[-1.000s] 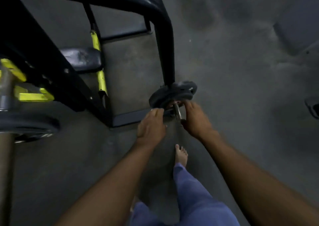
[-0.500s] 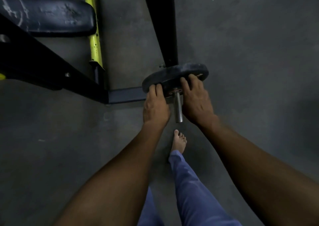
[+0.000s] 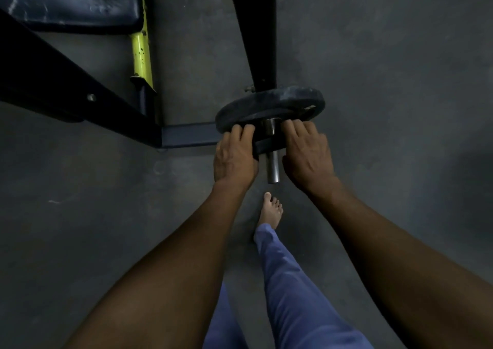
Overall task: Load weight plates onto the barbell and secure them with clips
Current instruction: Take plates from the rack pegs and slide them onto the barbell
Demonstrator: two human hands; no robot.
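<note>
A steel peg [image 3: 273, 166] sticks out toward me from the black rack. A large dark weight plate [image 3: 269, 103] sits far back on it. A smaller dark plate [image 3: 262, 142] hangs on the peg just in front, a short gap from the large one. My left hand [image 3: 234, 159] grips its left edge and my right hand [image 3: 306, 154] grips its right edge, fingers curled over the rim. No barbell or clip is in sight.
The black rack upright [image 3: 256, 31] rises behind the plates, and its base bar [image 3: 186, 135] runs left. A yellow post [image 3: 141, 47] and a dark bench pad [image 3: 72, 1] stand at upper left. My bare foot [image 3: 272, 211] rests on the grey floor below the peg.
The view has tipped down and closer to the peg. Both hands have closed on the plates, and a smaller plate now stands apart from the large one, nearer to me along the peg.
</note>
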